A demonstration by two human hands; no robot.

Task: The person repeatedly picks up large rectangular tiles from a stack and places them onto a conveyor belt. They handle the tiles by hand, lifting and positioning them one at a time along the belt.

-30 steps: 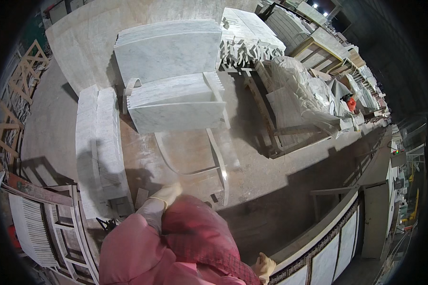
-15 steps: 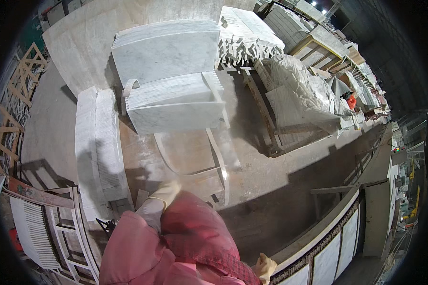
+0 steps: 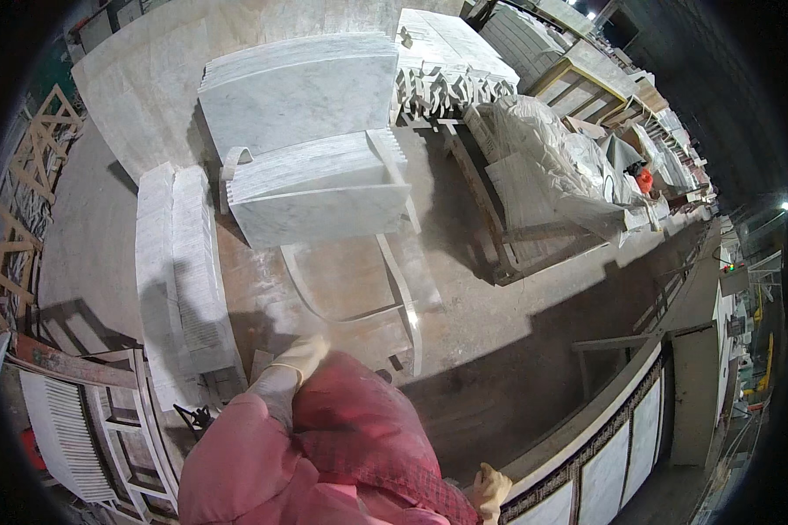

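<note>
A cream-gloved left hand (image 3: 303,357) with a grey cuff reaches out past the pink sleeve, over the dusty floor; its fingers do not show clearly. My right hand (image 3: 491,488), in a cream glove, is curled closed at the lower edge beside the end of a long frame (image 3: 587,420), and I see nothing in it. Ahead of the left hand, a curved pale strip (image 3: 302,284) and a straighter strip (image 3: 401,293) lie by a group of upright grey-veined white slabs (image 3: 315,214). Larger white slabs (image 3: 298,96) lean behind them.
On the left stands a long row of thin white slabs (image 3: 162,280), with a metal rack (image 3: 136,429) nearer me. A plastic-wrapped stack (image 3: 543,166) on a wooden frame stands right of centre. Far back is a pile of pale strips (image 3: 455,92). Wooden crates (image 3: 31,175) line the far left.
The view has shifted slightly. The left glove, smeared by motion before, looks a little sharper and stays at nearly the same place. The right hand remains curled.
</note>
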